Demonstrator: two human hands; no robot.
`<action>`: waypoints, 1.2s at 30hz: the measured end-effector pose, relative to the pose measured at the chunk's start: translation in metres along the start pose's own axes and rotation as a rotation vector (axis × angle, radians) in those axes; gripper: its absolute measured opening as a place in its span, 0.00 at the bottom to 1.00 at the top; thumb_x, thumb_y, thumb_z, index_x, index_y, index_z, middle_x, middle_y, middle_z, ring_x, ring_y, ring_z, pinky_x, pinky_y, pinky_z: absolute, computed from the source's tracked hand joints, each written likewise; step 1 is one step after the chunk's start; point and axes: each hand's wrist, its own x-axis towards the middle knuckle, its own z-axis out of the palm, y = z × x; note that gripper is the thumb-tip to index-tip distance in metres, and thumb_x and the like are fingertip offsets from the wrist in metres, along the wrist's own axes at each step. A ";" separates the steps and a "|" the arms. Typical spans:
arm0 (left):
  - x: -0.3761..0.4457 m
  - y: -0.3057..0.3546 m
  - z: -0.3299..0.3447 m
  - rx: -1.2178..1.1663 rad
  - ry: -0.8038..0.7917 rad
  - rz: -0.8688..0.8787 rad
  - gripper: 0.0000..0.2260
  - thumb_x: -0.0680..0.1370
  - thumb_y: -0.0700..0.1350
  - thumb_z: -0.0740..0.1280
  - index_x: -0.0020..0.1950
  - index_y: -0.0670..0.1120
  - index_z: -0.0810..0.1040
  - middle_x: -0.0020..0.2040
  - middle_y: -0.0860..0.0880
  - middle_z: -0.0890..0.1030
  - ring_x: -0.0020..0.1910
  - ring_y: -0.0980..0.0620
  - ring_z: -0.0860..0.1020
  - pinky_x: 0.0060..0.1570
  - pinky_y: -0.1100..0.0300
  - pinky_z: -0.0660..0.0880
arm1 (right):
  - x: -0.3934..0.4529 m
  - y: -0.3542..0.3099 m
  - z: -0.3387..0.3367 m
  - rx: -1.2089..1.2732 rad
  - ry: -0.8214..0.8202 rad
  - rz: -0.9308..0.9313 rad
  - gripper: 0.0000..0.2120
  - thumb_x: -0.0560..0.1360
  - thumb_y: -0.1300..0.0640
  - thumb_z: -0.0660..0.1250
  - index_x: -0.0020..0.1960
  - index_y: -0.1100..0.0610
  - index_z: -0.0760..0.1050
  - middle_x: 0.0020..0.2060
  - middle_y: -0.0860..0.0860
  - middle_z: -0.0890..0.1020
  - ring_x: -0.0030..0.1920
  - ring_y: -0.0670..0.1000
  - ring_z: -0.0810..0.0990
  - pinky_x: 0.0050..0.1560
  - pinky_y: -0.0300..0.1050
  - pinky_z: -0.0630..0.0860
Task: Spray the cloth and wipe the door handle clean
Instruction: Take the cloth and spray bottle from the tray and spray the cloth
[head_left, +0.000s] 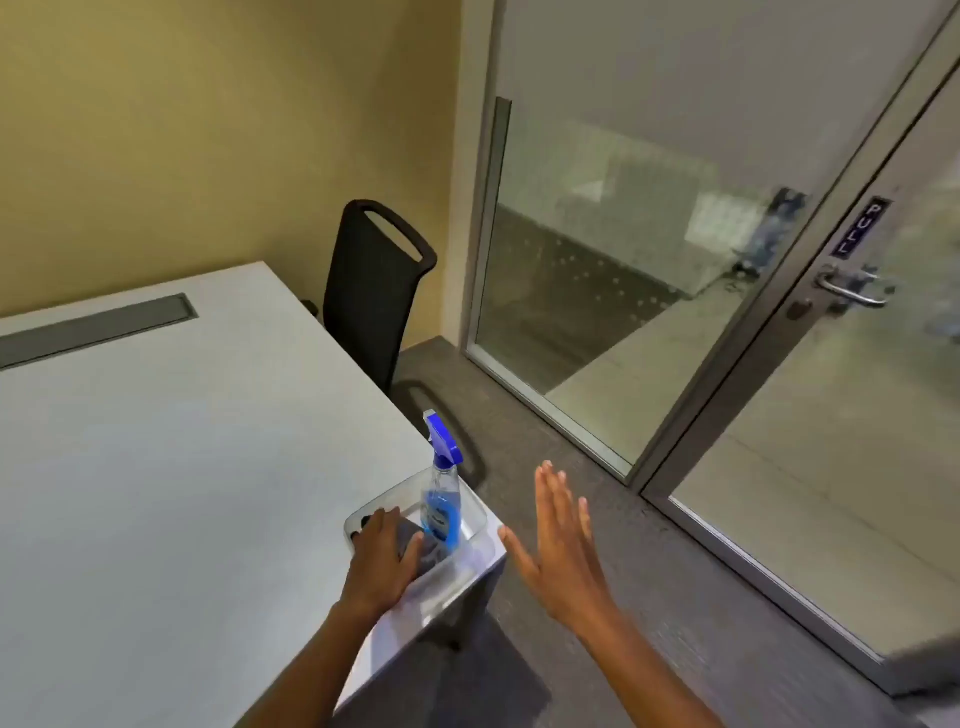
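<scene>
Left hand reaches into a clear tray at the near right corner of the white table. Fingers curled down over a grey cloth lying in the tray; palm and fingers touch the cloth, thumb on its right side. Whether the cloth is actually pinched or just pressed, cannot tell. Fingertips near the tray's far left rim.

Right hand is off the table, in the air over the grey floor, just right of the tray. Flat and wide: fingers straight and close together pointing away, thumb spread out to the left toward the tray corner. Holds nothing, touches nothing.

Spray bottle stands upright in the tray, just right of the left hand, blue liquid inside, blue trigger head on top pointing far. It sits between the two hands, neither hand on it.

Door handle is a metal lever on the glass door, far right, well apart from both hands. A small dark sign sits just above it on the frame; text unreadable.

Black chair is at the far side of the table by the yellow wall. A grey strip is set in the tabletop, far left.
</scene>
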 end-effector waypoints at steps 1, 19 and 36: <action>0.006 -0.002 0.001 -0.004 0.017 -0.017 0.28 0.82 0.56 0.62 0.78 0.46 0.63 0.79 0.45 0.64 0.77 0.44 0.65 0.74 0.51 0.66 | 0.006 -0.004 0.003 0.004 -0.004 -0.005 0.40 0.77 0.33 0.48 0.77 0.50 0.29 0.78 0.47 0.34 0.77 0.48 0.34 0.76 0.52 0.36; 0.086 0.020 0.027 0.036 0.061 -0.628 0.33 0.77 0.62 0.64 0.73 0.41 0.64 0.72 0.37 0.68 0.71 0.37 0.69 0.69 0.45 0.70 | 0.061 0.009 0.034 0.164 -0.073 0.054 0.39 0.77 0.33 0.50 0.78 0.47 0.35 0.78 0.45 0.35 0.78 0.47 0.37 0.76 0.51 0.38; 0.095 0.037 0.063 0.105 0.248 -0.811 0.31 0.75 0.55 0.72 0.68 0.39 0.64 0.69 0.34 0.70 0.67 0.35 0.71 0.69 0.42 0.71 | 0.061 0.076 0.042 0.325 -0.122 0.138 0.36 0.74 0.27 0.49 0.76 0.36 0.38 0.76 0.37 0.34 0.77 0.42 0.42 0.77 0.58 0.52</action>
